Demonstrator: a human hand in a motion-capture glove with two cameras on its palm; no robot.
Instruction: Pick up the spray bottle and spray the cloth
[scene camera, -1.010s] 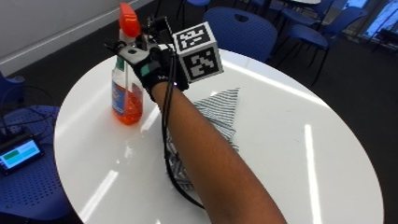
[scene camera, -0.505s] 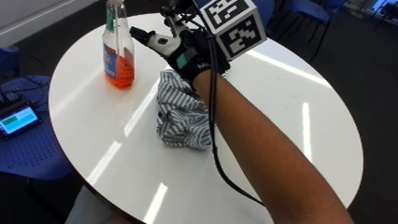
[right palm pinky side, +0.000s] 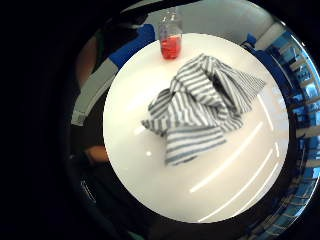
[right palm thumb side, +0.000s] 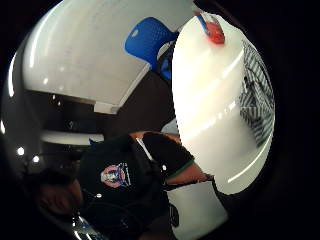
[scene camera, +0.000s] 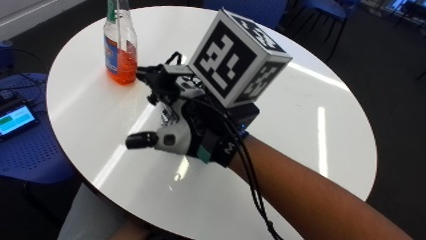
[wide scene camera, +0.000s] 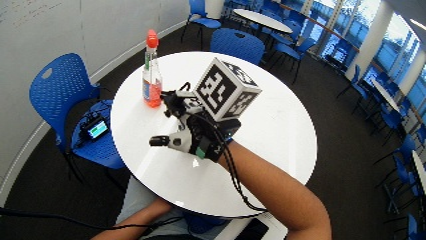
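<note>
Round white bench in a room full of blue chairs

One blue chair sits right by the bench's edge, with a small device with a lit screen on its seat. More white tables further back.

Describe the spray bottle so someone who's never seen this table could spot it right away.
Find the round white table among the blue chairs. Near its edge on the wall side stands the spray bottle, upright and apart from the striped cloth. It is the only clear bottle, with orange-red liquid in it and a red sprayer top.

Spray bottle top (nozzle) cropped.
</note>
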